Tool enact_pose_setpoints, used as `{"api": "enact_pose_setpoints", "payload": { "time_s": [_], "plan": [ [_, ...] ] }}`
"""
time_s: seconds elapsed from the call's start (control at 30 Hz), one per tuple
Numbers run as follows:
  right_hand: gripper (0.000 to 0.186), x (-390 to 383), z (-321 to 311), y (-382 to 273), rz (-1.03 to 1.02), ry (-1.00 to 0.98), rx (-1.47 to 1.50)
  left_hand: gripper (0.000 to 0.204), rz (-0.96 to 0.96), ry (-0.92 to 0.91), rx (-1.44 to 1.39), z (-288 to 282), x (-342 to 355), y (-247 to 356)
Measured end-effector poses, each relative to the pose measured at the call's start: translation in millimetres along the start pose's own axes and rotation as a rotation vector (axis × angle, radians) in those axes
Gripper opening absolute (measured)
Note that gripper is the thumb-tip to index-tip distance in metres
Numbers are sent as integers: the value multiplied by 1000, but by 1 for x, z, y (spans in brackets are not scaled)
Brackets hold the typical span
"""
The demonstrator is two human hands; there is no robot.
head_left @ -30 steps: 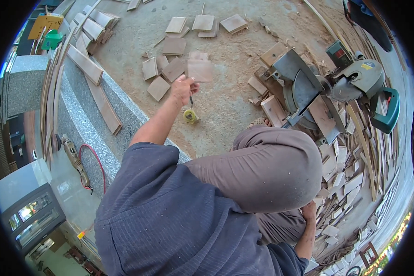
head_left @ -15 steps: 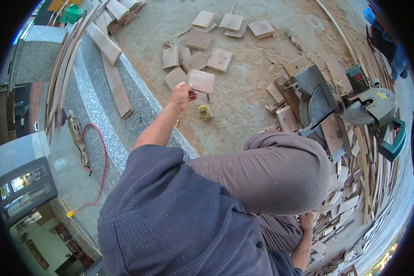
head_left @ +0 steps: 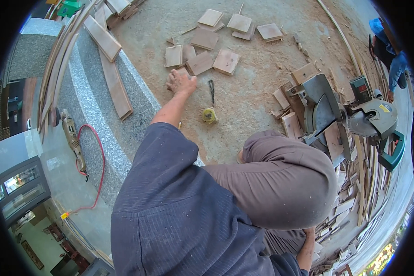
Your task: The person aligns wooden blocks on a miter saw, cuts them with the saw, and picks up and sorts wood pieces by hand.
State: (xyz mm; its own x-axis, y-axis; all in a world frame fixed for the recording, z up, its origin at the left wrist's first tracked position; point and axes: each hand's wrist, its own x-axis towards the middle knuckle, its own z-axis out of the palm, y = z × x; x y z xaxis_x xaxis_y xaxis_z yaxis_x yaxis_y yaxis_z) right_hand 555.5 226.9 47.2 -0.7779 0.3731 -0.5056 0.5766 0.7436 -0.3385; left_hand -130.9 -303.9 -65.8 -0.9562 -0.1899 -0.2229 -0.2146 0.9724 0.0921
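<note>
While the person crouches on the sawdust-covered floor (head_left: 262,92), the left hand (head_left: 180,83) reaches far forward and rests knuckles-up on the ground, its fingers curled loosely and holding nothing that can be seen. It touches or nearly touches the near edge of a square wood offcut (head_left: 199,63), one of a loose cluster of similar cut pieces (head_left: 225,61) spread just beyond the fingers. Right of the wrist lies a yellow tape measure (head_left: 209,115) with its dark strap stretched away toward the far side, close to the forearm but apart from it. The right hand (head_left: 305,250) shows only at the near lower edge, behind the bent knee; whether it is open or closed cannot be told.

Farther right stands a miter saw (head_left: 349,119) with a green handle, ringed by stacked wood strips and scraps that crowd that whole side. To the left, a grey granite step (head_left: 92,133) runs from far to near, carrying long planks (head_left: 110,78) on its top. Beyond the step on the lower level lie a power tool (head_left: 72,138) and its red cord (head_left: 99,170). Open floor remains between the hand, the tape measure and the saw, dusted with shavings. At the far right edge another person in blue (head_left: 393,60) bends over.
</note>
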Motion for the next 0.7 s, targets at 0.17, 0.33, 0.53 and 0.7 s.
{"api": "enact_pose_setpoints", "payload": {
  "time_s": [0.17,0.33,0.53,0.7],
  "plan": [
    [46,-5,-12,-11,88,-45,-10,62,-35,31,72,-8,22,-44],
    [46,25,3,-25,131,-114,42,74,50,268,-127,-23,83,-29],
    [46,22,-2,-36,249,-184,74,92,-279,-174,-76,-61,104,84],
    [47,16,5,-33,332,-208,115,88,-257,-38,-49,-28,126,23]
  ]
}}
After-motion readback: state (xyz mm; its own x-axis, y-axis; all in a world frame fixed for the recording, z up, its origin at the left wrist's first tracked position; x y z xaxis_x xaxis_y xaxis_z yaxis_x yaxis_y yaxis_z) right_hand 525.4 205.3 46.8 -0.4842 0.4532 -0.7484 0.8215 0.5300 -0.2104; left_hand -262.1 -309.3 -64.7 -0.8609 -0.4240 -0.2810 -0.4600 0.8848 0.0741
